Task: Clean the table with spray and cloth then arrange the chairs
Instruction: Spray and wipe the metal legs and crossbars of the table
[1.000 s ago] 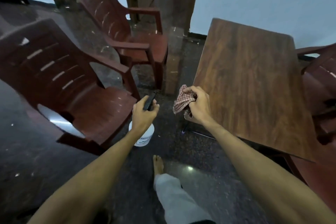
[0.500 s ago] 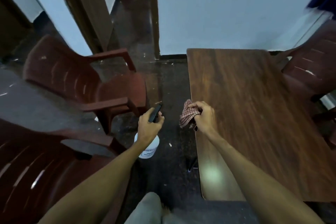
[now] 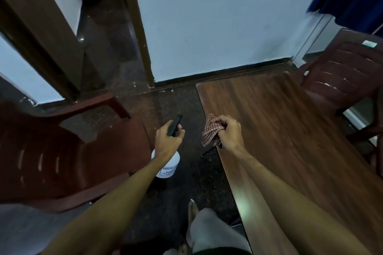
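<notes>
1. Table (image 3: 290, 141): a flat rectangular top in brown wood-grain laminate. It is smooth and slightly glossy, with a pale patch of reflected light near its left edge. The far-left corner is rounded, and the far end lies close to the dark skirting of the pale wall (image 3: 217, 16).
2. Cloth (image 3: 210, 130): soft, red-and-white checked and crumpled. It is bunched at the table's left edge and hangs partly over the floor. The right hand (image 3: 229, 132) grips it with fingers curled tight.
3. Spray bottle (image 3: 169, 166): a round white plastic body with a printed label and a black trigger head. It is held just left of the table. The left hand (image 3: 167, 143) is wrapped round its neck, fingers closed below the trigger head.
4. Left chair (image 3: 62, 151): dark red moulded plastic with a slotted back and curved armrests, standing well left of the table.
5. Right chair (image 3: 348, 76): the same plastic, just beside the table's far right corner.
6. Floor (image 3: 186, 182): dark, speckled, polished stone. A strip runs along the table's left edge, with a grey-trousered leg (image 3: 211, 232) in it. A doorway (image 3: 103, 27) opens beyond the table's far-left corner.
</notes>
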A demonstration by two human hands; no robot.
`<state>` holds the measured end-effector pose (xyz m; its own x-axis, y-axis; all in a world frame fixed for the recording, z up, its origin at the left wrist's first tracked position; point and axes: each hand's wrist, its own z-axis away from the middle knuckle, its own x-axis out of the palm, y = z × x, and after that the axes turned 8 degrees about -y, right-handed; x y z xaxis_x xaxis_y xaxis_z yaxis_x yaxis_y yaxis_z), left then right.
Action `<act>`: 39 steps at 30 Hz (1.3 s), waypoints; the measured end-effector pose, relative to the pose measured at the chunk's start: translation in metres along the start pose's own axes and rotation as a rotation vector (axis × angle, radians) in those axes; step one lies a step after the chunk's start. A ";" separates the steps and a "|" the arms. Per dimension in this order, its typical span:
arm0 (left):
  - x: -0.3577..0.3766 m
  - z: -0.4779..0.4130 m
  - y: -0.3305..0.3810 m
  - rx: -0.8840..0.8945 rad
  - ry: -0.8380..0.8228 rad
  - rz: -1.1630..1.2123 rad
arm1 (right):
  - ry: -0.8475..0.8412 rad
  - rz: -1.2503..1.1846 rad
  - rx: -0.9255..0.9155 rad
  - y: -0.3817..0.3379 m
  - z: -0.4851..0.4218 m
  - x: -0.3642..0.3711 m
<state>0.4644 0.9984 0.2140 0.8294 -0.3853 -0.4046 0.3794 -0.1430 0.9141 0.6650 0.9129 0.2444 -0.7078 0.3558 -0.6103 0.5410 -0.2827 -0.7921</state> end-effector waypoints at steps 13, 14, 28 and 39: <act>0.037 -0.275 0.020 0.025 -0.125 -0.106 | 0.081 -0.102 0.125 0.047 -0.248 -0.005; 0.039 -0.296 0.024 0.027 -0.137 -0.109 | 0.086 -0.113 0.141 0.051 -0.265 -0.007; 0.113 -0.609 0.031 0.117 -0.480 -0.111 | 0.408 -0.154 0.409 0.110 -0.492 -0.026; 0.205 -0.814 0.087 0.296 -0.854 -0.123 | 0.733 -0.180 0.617 0.116 -0.639 -0.059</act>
<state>1.0012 1.6487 0.1881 0.1598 -0.8788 -0.4496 0.2263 -0.4106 0.8833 1.0602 1.4283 0.1833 -0.1855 0.8464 -0.4992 -0.0287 -0.5124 -0.8583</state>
